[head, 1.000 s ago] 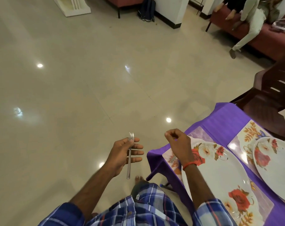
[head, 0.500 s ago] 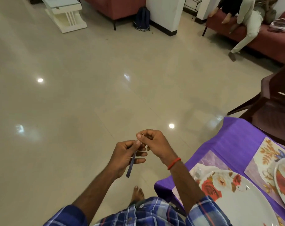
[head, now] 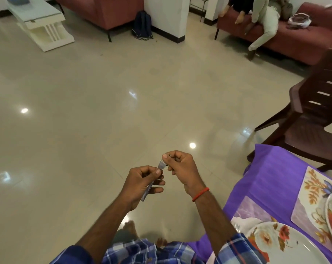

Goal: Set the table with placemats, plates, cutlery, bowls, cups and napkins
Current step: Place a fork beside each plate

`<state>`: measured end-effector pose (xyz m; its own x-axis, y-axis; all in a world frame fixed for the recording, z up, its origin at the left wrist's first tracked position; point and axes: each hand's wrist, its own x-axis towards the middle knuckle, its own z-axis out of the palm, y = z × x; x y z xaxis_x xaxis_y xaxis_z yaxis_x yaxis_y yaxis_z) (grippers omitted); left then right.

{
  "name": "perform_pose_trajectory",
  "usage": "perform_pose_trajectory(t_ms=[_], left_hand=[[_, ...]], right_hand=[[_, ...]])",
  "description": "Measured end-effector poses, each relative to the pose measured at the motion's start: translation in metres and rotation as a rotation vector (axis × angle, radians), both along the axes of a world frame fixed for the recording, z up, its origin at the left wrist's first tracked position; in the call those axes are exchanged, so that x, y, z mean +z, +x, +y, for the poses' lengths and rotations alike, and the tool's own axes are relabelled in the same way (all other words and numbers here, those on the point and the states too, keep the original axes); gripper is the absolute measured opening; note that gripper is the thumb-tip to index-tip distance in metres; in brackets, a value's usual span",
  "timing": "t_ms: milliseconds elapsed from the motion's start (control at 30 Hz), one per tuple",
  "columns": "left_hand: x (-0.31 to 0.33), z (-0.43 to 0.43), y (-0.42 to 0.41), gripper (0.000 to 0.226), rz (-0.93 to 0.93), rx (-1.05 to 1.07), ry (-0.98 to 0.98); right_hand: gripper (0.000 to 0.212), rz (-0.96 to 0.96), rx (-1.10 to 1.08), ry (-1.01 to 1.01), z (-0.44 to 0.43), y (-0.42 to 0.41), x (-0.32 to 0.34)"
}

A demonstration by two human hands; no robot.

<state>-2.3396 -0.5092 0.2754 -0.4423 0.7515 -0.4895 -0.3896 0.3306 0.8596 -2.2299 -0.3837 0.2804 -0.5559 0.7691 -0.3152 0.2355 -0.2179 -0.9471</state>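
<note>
Both hands are holding one fork [head: 162, 165] in the lower centre of the frame, out over the floor [head: 104, 111] and well apart from the bench [head: 271, 178] at the lower right; the left hand [head: 142, 184] is curling its fingers round the handle, and the right hand [head: 180, 166] is pinching the tine end between thumb and forefinger, so neither is spreading wide.

The likeliest mishap, as I am judging it, is lying in the two-handed hold itself; if one hand is letting go before the other is gripping firmly, the slim, smooth steel is liable to slide free and drop; it would be striking hard, glossy tiles close to the bare foot [head: 130, 226] showing below the hands, and would be needing a wipe before being laid. The pointed tines are sitting right at the right fingertips, so a hasty twist could be pricking them.

Nearer the bench, a sleeve or wrist swinging across could be catching the purple cloth, which is looking thin and is draping loosely over the corner; a tug there could be shifting the flat, shiny, leaf-printed placemat [head: 309, 189] and the broad, glazed, rose-patterned plate [head: 287, 244] at the bottom right.
</note>
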Motion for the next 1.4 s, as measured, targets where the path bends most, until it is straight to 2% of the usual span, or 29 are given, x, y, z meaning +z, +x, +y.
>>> perform_pose_trajectory(t_ms=[300,500,633,800,1200,1400], left_hand=[[-0.003,0.085,-0.066,0.017,0.022,-0.251,0.048],[0.010,0.144,-0.115,0.015,0.032,-0.343,0.113],[0.015,0.175,-0.133,0.015,0.029,-0.416,0.131],[0.012,0.205,-0.137,0.014,0.036,-0.510,0.125],[0.004,0.333,-0.122,0.016,0.133,-0.767,0.062],[0.014,0.406,-0.110,0.018,0.182,-0.814,0.059]], right_hand=[[0.017,-0.003,-0.226,0.009,0.059,-0.036,0.013],[0.026,0.023,-0.396,0.040,0.095,-0.082,0.035],[0.024,0.019,-0.511,0.083,0.109,-0.097,0.043],[0.015,-0.015,-0.639,0.102,0.125,-0.098,0.044],[0.023,-0.027,-0.874,0.083,0.222,-0.079,0.022],[0.024,0.005,-0.933,0.067,0.289,-0.068,0.025]])
